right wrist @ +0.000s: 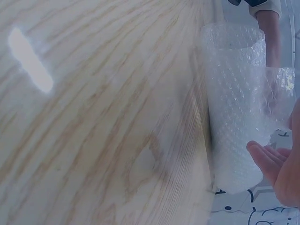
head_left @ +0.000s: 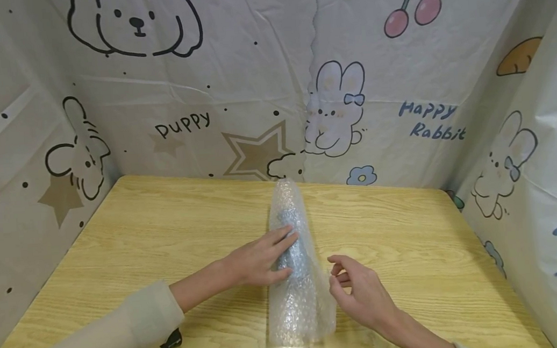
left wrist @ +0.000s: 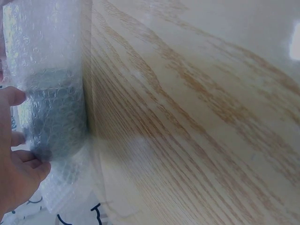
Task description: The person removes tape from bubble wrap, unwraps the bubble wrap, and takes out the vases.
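A long roll of clear bubble wrap (head_left: 292, 308) lies on the table, pointing away from me. Through its layers shows a bluish, dark cylindrical object (left wrist: 56, 112), its kind blurred by the wrap. My left hand (head_left: 260, 259) rests on the roll's middle from the left, fingers spread over the wrapped object. Just off the roll's right side is my right hand (head_left: 359, 292), its fingers loosely bent and thumb apart from the index finger. Its fingertips are right at the loose flap (right wrist: 280, 89) of the wrap, which stands out from the roll.
The wood-grain table (head_left: 189, 212) runs back to a cloth backdrop (head_left: 252, 79) printed with cartoon animals, and cloth also hangs at both sides. The roll's far end reaches the table's back edge. A small black item (head_left: 171, 341) shows beneath the left sleeve.
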Motion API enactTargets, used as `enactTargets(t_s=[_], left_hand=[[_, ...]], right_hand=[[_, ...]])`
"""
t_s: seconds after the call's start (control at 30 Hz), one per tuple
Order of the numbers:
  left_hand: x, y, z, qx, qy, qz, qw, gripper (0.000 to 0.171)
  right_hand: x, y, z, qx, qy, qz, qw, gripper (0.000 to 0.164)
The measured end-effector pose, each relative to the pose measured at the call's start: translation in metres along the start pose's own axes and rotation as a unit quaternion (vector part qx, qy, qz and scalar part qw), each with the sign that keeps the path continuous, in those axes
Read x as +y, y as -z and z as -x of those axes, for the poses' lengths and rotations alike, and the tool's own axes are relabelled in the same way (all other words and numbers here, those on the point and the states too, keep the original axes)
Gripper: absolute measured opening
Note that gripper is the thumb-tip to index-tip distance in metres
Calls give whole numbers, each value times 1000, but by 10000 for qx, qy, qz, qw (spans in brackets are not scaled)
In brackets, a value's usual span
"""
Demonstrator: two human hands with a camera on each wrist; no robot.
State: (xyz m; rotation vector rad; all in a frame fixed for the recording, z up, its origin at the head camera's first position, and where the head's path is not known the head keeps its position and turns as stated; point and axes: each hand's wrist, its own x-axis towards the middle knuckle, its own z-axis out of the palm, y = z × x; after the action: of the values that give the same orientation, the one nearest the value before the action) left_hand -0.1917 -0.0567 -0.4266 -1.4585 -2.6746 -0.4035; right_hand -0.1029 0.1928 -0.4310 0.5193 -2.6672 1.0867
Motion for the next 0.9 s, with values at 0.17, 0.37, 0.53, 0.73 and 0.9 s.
enactTargets(t_s=[0.17,0.37,0.53,0.73,0.9], left_hand=[[-1,-1,-1,-35,-1,-4,10000,72],[-1,0,-1,-9,-26,6,10000,72],[0,0,-1,-1,-59,-34,10000,72],[0,0,-2,5,-61,-108,9999,73],[0,0,-1,8,-38,-100,9999,73]], right_hand=[[-1,0,-2,-76,205,-5,9998,34],[-2,0,-6,-4,521,70,9986,34],[0,0,-12,171,886,315,9954,30],[2,1,-21,240,914,479,9944,28],[6,1,-30,252,775,575,9950,29]])
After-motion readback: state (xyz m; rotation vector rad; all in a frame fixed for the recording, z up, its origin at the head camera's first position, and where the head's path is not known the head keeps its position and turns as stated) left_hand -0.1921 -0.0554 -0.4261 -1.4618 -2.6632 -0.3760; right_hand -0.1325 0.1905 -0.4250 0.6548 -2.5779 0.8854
